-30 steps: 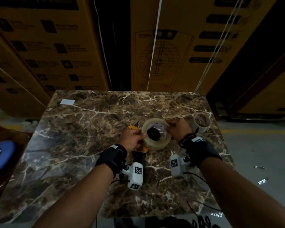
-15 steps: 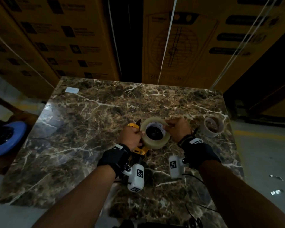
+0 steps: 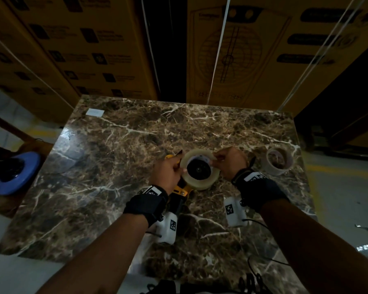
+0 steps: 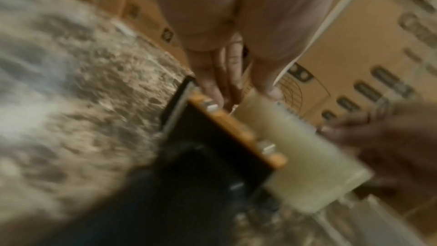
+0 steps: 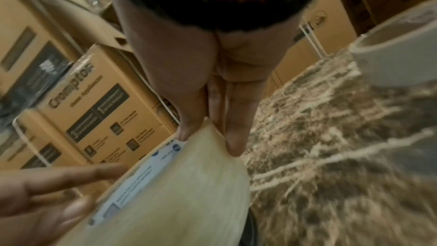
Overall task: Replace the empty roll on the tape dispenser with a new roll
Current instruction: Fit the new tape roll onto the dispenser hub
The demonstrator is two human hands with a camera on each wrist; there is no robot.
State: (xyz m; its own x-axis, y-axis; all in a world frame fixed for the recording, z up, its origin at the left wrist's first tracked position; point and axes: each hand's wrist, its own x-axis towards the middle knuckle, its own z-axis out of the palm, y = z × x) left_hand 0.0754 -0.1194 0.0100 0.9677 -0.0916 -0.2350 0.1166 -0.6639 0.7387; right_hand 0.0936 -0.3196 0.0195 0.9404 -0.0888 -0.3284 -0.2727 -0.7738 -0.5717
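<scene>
A yellow-and-black tape dispenser (image 3: 180, 188) lies on the marble table (image 3: 119, 158), with the new clear tape roll (image 3: 200, 181) around its black hub. My left hand (image 3: 168, 174) holds the dispenser's front end; its thumb (image 4: 269, 85) presses on the roll (image 4: 300, 158) beside the yellow plate (image 4: 236, 128). My right hand (image 3: 228, 163) pinches the roll's upper right rim between thumb and fingers (image 5: 234, 137), seen on the roll (image 5: 179, 194) in the right wrist view. The empty core (image 3: 279, 161) stands to the right.
Stacked cardboard boxes (image 3: 253, 49) rise just behind the table's far edge. A small white label (image 3: 95, 112) lies at the far left corner. A blue round object (image 3: 15, 172) sits on a seat left of the table. Cables (image 3: 261, 262) trail near the front edge.
Both hands stay on the dispenser and roll in nearly the same grip. The head view has shifted, so the table sits a little differently in frame.
</scene>
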